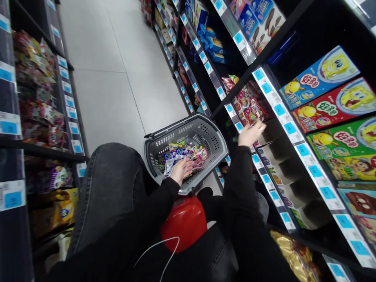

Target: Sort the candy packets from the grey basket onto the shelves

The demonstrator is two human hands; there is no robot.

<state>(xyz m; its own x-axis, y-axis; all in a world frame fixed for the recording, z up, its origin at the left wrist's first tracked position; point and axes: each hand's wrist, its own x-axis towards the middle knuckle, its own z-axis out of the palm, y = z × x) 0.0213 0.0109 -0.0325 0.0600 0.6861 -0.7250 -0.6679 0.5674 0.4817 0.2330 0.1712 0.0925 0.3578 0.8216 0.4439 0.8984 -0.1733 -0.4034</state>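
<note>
My left hand [181,171] is inside the grey shopping basket [221,147], its fingers stretched out over a loose pile of small candy bags [176,156]. White-and-purple bags lie by its fingertips and a pink bag [201,156] is just beyond them. At the shelf on the right, my right hand [252,134] is raised over the price-tag strip, fingers loosely apart, and I see nothing in it. Right beside it are red candy bags [249,105] in a shelf compartment. Whether its fingertips touch a bag is hard to make out.
A red stool [186,223] is between my legs, with a thin white cable [176,239] above it. Cardboard display boxes [289,168] and colourful cereal-style boxes [331,105] fill the right shelves. Bagged sweets [44,113] line the left shelf. Grey floor [117,78] runs ahead between the shelves.
</note>
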